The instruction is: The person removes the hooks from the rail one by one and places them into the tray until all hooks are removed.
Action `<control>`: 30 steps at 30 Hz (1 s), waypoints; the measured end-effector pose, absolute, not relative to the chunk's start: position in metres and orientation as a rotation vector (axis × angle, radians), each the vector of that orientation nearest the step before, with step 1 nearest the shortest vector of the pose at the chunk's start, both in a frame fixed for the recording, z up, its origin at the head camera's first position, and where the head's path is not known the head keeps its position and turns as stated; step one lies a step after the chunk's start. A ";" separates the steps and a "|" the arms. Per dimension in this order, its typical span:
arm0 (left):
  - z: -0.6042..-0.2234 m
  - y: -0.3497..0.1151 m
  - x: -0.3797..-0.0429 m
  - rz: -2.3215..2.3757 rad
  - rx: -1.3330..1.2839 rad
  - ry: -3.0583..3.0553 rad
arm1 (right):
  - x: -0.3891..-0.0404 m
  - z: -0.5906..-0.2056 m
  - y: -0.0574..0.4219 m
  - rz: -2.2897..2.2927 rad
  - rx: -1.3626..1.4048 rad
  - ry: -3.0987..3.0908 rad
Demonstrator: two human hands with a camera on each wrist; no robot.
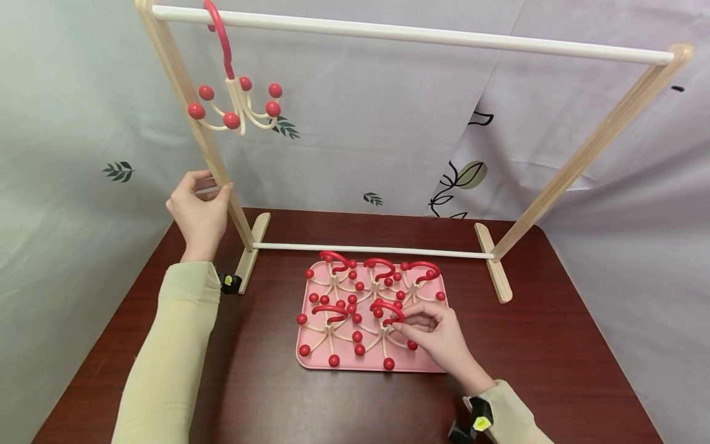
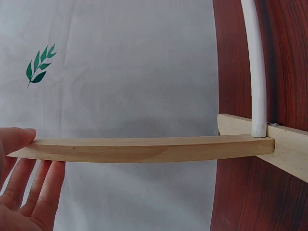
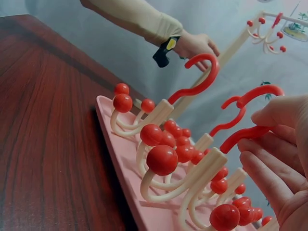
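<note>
My left hand (image 1: 201, 213) grips the left wooden post (image 1: 194, 117) of a stand. In the left wrist view the thumb lies on one side of the post and the fingers on the other. My right hand (image 1: 435, 333) pinches the red hook of a multi-arm hanger (image 3: 204, 168) at the tray's front right. This hanger has curved cream arms tipped with red balls and still sits on the pink tray (image 1: 371, 366). Several similar hangers crowd the tray around it. Another such hanger (image 1: 237, 105) hangs from the stand's white top bar (image 1: 410, 35), near its left end.
A right wooden post (image 1: 588, 151) and a low white crossbar (image 1: 371, 249) complete the stand, which rests on wooden feet (image 1: 493, 262). Stand and tray are on a dark red-brown table (image 1: 266, 394). Pale leaf-patterned cloth (image 1: 355, 123) hangs behind and at the sides.
</note>
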State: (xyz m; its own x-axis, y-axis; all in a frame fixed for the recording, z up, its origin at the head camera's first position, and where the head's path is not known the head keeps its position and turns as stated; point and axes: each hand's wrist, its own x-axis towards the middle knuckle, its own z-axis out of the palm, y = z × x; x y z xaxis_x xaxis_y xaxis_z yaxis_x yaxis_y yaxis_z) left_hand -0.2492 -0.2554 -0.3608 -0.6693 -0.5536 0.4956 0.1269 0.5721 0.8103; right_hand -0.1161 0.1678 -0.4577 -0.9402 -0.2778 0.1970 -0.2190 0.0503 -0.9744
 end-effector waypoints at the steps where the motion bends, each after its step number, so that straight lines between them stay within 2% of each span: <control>1: -0.361 -0.255 -0.249 -1.130 0.342 -2.037 | -0.116 -0.459 0.168 -2.070 -0.535 2.248; 18: -0.360 -0.255 -0.249 -1.123 0.340 -2.035 | -0.116 -0.465 0.176 -2.042 -0.548 2.224; 30: -0.361 -0.255 -0.249 -1.116 0.342 -2.045 | -0.124 -0.437 0.184 -1.999 -0.692 2.279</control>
